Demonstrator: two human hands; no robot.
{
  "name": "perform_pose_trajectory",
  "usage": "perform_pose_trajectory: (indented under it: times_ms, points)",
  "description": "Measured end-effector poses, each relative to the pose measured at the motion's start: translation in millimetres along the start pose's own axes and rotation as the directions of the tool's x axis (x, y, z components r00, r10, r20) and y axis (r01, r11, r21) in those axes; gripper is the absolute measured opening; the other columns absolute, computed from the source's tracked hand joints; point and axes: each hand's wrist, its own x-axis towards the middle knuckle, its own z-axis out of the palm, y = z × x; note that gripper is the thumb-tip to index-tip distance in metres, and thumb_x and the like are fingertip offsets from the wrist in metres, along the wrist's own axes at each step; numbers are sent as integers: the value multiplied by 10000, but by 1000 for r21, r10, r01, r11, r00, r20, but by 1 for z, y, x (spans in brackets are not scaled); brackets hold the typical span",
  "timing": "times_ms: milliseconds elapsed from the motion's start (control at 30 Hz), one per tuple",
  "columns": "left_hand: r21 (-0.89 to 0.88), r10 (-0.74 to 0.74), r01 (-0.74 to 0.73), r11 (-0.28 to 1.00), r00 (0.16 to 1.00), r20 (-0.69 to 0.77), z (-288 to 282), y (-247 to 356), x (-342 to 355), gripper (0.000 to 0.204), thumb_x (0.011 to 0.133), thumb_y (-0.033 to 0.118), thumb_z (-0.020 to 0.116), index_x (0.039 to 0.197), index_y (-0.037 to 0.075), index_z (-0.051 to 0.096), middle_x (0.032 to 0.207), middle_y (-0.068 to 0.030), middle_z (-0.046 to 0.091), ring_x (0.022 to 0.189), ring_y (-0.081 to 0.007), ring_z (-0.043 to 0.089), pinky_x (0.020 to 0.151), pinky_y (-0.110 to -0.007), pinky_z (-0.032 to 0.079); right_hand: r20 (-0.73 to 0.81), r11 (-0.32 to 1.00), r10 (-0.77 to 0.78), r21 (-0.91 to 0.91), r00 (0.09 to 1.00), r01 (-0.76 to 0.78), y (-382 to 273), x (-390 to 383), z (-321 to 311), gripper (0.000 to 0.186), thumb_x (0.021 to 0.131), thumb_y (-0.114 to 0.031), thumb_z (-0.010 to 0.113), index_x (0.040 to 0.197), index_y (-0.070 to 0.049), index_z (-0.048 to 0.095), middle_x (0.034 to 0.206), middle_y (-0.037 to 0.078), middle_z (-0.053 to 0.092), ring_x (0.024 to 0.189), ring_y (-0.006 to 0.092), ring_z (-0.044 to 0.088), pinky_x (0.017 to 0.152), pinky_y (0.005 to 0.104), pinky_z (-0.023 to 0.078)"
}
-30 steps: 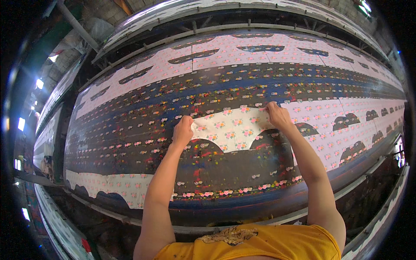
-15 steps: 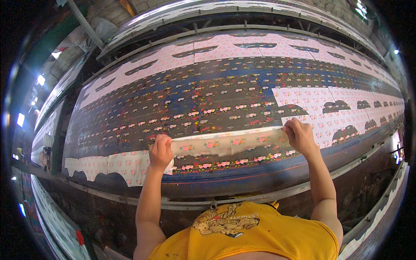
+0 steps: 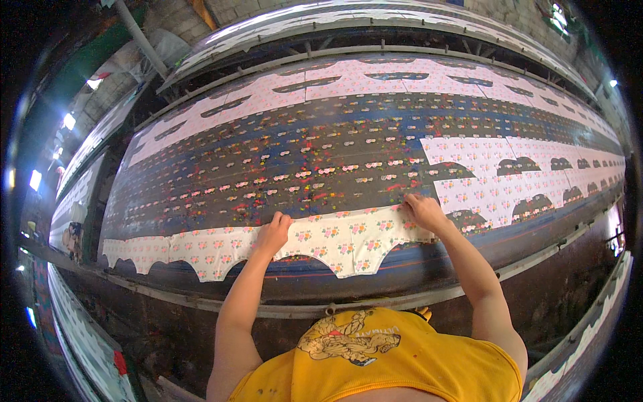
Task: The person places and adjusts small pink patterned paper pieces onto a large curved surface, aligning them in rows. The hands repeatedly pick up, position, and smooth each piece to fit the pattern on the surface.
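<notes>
A cream fabric piece (image 3: pixel 348 241) with pink flowers and scalloped lower cut-outs lies along the near edge of a long, dark printing table (image 3: pixel 254 154) speckled with colour. My left hand (image 3: pixel 274 231) pinches its upper left edge, where it meets a similar floral strip (image 3: pixel 187 251) at the left. My right hand (image 3: pixel 418 214) is closed on its upper right corner, beside pale pink printed pieces (image 3: pixel 489 201) laid at the right. The fingertips under both hands are partly hidden.
Another row of pink printed pieces (image 3: pixel 335 74) runs along the far side. Metal rails (image 3: pixel 281 308) edge the table, and more long tables (image 3: pixel 84 181) stand at left and beyond. A grey pipe (image 3: pixel 144 40) rises at the back left.
Both hands have brought the piece toward me to the near edge, in line with the left strip. It was folded over midway and now lies spread, with my hands slightly closer together.
</notes>
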Motion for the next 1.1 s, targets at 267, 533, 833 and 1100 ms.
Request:
perform_pose_trajectory:
  times_ms: [267,533,833,1100]
  points:
    - [119,-105,118,986,989,-106,0,10,5,153,977,202,595,963,50,608,1059,-128,520,960,-321,626,704,-449,559,-5,970,165,-182,986,-163,21,-5,6,211,931,-259,643,965,-60,583,965,153,665,769,370,676,578,476,547]
    - [107,40,-65,992,973,225,12,56,-18,667,1036,483,413,1576,113,287,1632,-138,260,1494,-343,268,1192,-586,185,17,983,-183,-13,983,183,-15,-39,3,435,950,-338,617,1256,-34,562,1328,167,561,1237,359,542,1018,495,457]
    - [107,54,-92,990,945,321,11,70,-7,769,1026,546,373,1581,37,220,1662,-171,163,1533,-355,162,1178,-671,97,275,983,82,-182,958,-32,-25,-42,8,696,1055,-538,250,1564,-67,297,1658,117,225,1536,300,187,1224,578,116]
    - [-123,536,-529,840,769,348,16,155,-6,732,995,566,428,1551,100,334,1651,-115,236,1522,-335,206,1154,-710,126,311,969,237,-148,920,-199,-37,-53,-14,713,1054,-563,249,1559,-61,293,1665,129,191,1542,348,133,1209,611,121]
